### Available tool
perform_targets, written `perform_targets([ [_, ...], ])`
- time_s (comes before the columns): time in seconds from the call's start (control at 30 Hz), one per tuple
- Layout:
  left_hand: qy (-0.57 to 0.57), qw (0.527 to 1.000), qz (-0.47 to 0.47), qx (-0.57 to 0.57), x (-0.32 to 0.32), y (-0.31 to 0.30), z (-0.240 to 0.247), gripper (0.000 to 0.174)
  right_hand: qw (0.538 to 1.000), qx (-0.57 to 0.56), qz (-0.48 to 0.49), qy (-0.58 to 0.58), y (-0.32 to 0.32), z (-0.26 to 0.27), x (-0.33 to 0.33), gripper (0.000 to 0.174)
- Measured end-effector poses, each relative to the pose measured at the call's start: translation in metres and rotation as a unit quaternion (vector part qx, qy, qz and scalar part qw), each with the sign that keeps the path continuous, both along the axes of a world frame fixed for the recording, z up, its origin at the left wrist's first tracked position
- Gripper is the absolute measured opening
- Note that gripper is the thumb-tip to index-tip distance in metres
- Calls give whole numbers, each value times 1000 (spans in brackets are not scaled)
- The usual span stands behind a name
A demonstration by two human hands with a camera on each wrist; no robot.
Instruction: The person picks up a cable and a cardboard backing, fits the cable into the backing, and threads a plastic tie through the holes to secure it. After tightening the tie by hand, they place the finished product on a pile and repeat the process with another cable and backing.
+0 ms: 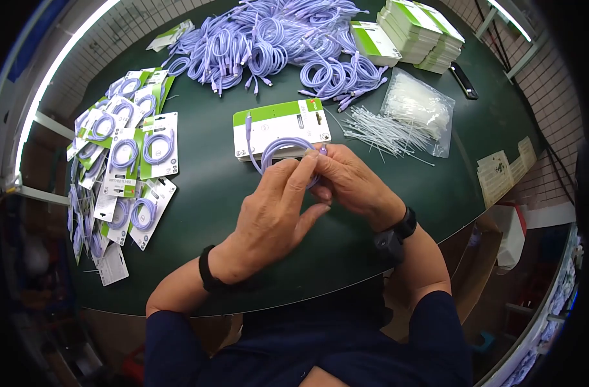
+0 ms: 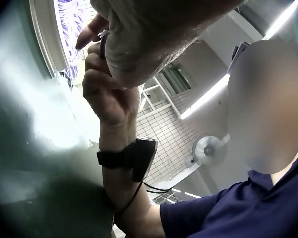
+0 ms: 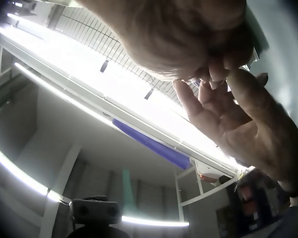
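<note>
A coiled lilac cable point(image 1: 286, 143) lies over the front of a green-and-white card point(image 1: 281, 115), one connector pointing up along its left side. My right hand point(image 1: 355, 177) pinches the coil's right side between thumb and fingers, a plug end point(image 1: 323, 149) showing by the fingertips. From the left, my left hand point(image 1: 272, 203) reaches in with its fingers extended; their tips touch the coil beside the right fingertips, while the thumb stands apart below. The left wrist view shows my right hand point(image 2: 107, 94) with curled fingers. In the right wrist view, my left hand point(image 3: 243, 124) has loosely bent fingers.
Carded cables point(image 1: 123, 155) pile up at the left. A heap of lilac cables point(image 1: 262, 39) fills the back, with stacked cards point(image 1: 420, 32) to its right. White zip ties point(image 1: 388, 132) lie beside a clear bag point(image 1: 420, 106); behind is a black phone-like object point(image 1: 463, 80).
</note>
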State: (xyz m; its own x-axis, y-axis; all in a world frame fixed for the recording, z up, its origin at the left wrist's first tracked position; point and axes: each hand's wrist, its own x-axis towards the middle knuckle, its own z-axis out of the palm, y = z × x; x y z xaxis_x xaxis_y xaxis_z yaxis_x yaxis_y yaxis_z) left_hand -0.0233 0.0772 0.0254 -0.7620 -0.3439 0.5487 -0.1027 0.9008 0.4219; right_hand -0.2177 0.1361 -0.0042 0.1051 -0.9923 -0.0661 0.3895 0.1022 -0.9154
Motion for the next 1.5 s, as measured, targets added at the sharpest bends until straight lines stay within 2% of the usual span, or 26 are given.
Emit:
perform_targets([
  [0.17,14,1000,1,-21,-20,-4,-8,81,997,12,-41,-68,0,-3,-8,36],
  [0.27,-1,998,2,-57,-17,-12,-8,75,994,-11,-95,55,2,-1,-9,26],
  [0.3,8,997,-2,-82,-15,-16,-11,72,994,-8,-95,53,2,1,-6,26],
  [0.4,19,992,-16,-127,-12,-26,-15,65,955,-83,-211,190,2,19,7,33],
  [0.43,52,994,-35,-93,-13,-28,-13,58,956,-79,-212,187,3,21,6,33],
  [0.5,120,990,-68,-25,-14,-30,-10,45,985,-34,-152,75,5,25,0,39],
  [0.53,120,990,-67,-23,-13,-31,-10,45,992,-13,-120,19,5,25,-2,42],
  [0.67,143,985,-94,20,-10,-36,-7,31,996,28,-70,-52,7,22,-5,48],
  [0.77,149,980,-113,64,-6,-39,2,28,998,2,-64,15,12,36,-4,51],
  [0.83,153,979,-121,55,-3,-45,10,29,997,-15,-57,55,16,51,-5,52],
  [0.87,154,978,-131,48,-1,-48,14,29,970,-84,-100,204,21,59,-8,52],
  [0.9,155,977,-138,42,1,-49,18,30,916,-152,-138,345,25,65,-11,53],
  [0.93,158,978,-132,41,2,-50,21,30,836,-217,-173,474,27,71,-11,53],
  [0.97,146,980,-136,-10,3,-52,24,28,835,-220,-168,475,27,77,-9,53],
  [1.03,118,976,-149,-110,4,-55,28,24,731,-316,-155,584,26,86,-3,50],
  [1.07,118,975,-149,-111,3,-56,30,24,671,-359,-149,632,26,89,-1,48],
  [1.1,112,970,-168,-138,2,-57,31,24,670,-359,-150,632,22,84,0,48],
  [1.2,104,953,-207,-194,-2,-59,32,23,639,-337,-25,691,7,61,-2,40],
  [1.23,89,951,-213,-205,-2,-62,30,23,638,-337,-25,692,8,61,-4,40],
  [1.33,56,949,-218,-219,2,-66,27,23,691,-314,19,650,11,68,-11,35],
  [1.5,50,943,-237,-228,9,-73,28,23,713,-366,-11,598,10,61,-14,32],
])
